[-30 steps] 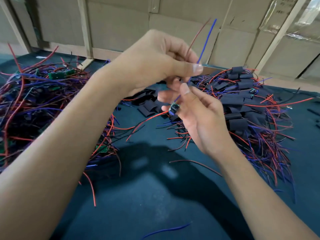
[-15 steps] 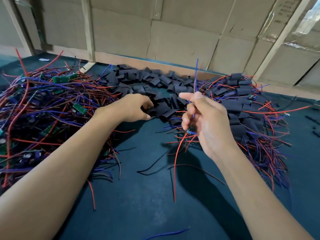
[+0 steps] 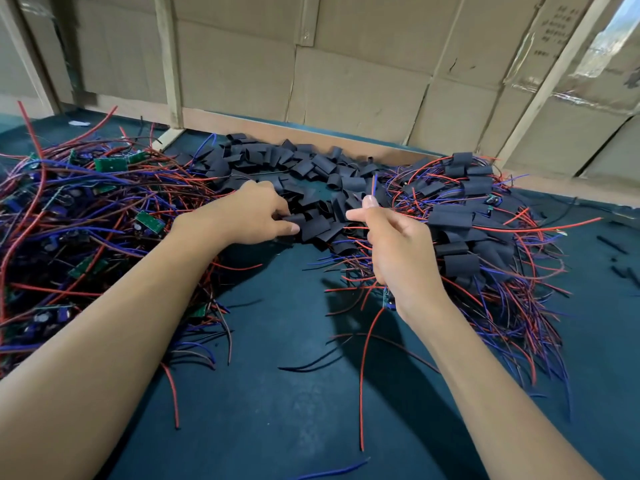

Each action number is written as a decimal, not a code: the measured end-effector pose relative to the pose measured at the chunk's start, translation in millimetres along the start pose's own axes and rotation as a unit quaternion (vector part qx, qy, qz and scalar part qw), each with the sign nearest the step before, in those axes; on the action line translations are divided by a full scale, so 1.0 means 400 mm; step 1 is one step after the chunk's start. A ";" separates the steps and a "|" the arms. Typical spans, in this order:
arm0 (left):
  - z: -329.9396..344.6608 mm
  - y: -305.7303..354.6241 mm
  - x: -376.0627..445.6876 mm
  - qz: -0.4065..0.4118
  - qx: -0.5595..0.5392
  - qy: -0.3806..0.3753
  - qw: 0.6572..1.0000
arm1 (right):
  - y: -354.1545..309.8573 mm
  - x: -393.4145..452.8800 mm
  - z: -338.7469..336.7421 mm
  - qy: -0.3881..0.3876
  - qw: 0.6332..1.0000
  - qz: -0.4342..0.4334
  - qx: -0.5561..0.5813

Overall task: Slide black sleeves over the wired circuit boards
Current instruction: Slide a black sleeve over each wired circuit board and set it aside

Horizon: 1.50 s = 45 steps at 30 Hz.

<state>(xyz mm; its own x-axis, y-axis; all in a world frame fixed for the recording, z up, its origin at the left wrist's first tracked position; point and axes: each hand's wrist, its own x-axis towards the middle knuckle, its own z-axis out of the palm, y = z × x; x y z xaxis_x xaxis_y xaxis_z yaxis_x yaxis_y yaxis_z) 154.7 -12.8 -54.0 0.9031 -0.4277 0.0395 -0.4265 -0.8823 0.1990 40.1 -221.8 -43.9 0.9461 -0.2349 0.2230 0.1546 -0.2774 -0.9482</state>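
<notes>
A heap of loose black sleeves (image 3: 311, 174) lies at the middle back of the table. My left hand (image 3: 252, 213) reaches into its near edge and pinches one black sleeve (image 3: 294, 221) between thumb and fingers. My right hand (image 3: 391, 244) is held up beside the heap and grips the red and blue wires of a wired circuit board (image 3: 388, 299), which hangs below the palm, mostly hidden. The wire ends (image 3: 373, 183) stick up above my thumb. Bare green boards with wires (image 3: 69, 209) are piled at the left.
A pile of boards wearing sleeves, with red and blue wires (image 3: 485, 237), fills the right side. The dark green table top (image 3: 277, 393) shows between my arms, with a few stray wires. Cardboard walls and wooden battens (image 3: 346, 81) close off the back.
My left hand left the wires, dropped to the sleeve heap and took hold of a sleeve. My right hand lowered with the board's wires in it.
</notes>
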 end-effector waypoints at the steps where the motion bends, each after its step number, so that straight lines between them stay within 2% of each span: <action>1: -0.011 0.001 -0.006 0.018 -0.030 0.016 0.999 | -0.001 0.001 -0.004 0.003 1.000 -0.005 -0.006; 5: -0.066 0.018 -0.036 0.074 -0.166 0.070 0.981 | -0.007 0.002 -0.016 -0.009 0.999 -0.007 -0.039; 10: -0.102 0.062 -0.056 0.119 -0.247 0.064 0.960 | 0.002 0.000 -0.019 -0.013 0.989 -0.097 -0.107; 15: -0.113 0.090 -0.067 0.138 -0.239 0.044 0.960 | 0.000 -0.003 -0.015 0.017 0.982 -0.137 -0.128; 21: -0.116 0.085 -0.068 0.142 -0.265 0.055 0.952 | -0.012 -0.008 -0.016 0.053 0.978 -0.153 -0.133; 29: -0.114 0.083 -0.067 0.147 -0.256 0.064 0.953 | 0.011 -0.004 -0.009 0.110 0.943 -0.222 -0.220; 33: -0.110 0.078 -0.065 0.151 -0.258 0.068 0.952 | 0.010 -0.004 -0.004 0.102 0.940 -0.233 -0.225; 45: -0.102 0.084 -0.058 0.143 -0.221 0.079 0.961 | 0.008 -0.008 -0.012 0.042 0.977 -0.140 -0.157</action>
<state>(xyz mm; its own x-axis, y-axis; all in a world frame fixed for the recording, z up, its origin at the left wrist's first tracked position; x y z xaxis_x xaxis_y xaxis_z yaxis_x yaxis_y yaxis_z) 121.6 -24.6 -8.3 0.7637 -0.5737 0.2959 -0.6265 -0.5483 0.5539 36.2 -226.3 -46.5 0.8507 -0.1813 0.4933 0.2958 -0.6108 -0.7345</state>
